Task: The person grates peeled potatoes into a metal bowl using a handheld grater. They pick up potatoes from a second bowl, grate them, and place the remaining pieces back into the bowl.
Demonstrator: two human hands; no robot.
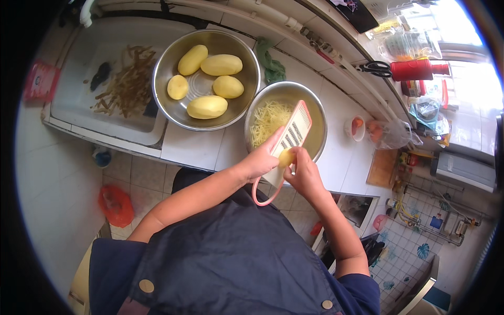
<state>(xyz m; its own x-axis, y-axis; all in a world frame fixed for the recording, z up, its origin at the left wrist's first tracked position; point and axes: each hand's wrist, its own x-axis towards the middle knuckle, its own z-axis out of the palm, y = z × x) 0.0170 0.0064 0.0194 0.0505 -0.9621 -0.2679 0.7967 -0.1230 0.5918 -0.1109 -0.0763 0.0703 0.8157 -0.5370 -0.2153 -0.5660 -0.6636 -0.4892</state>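
A flat grater (295, 130) with a pinkish-red rim and a looped handle leans at a slant over the right-hand metal bowl (318, 107). My left hand (261, 161) is closed around the grater's side near its lower half. With the fingers of my right hand (305, 176) I press a piece of peeled potato (286, 158) against the grater's face, below the rows of holes. Pale yellow potato shreds (269, 122) lie heaped in the bowl under the grater. To the left, a larger metal bowl (159, 79) holds several whole peeled potatoes (207, 107).
A sink (73, 89) at the left contains brown peelings (128, 81). Behind the bowls lies a green cloth bag (271, 64). Farther right are a small white cup (355, 132), a clear plastic bag (391, 135) and a wooden board (382, 167). Scissors (377, 69) hang off the shelf edge.
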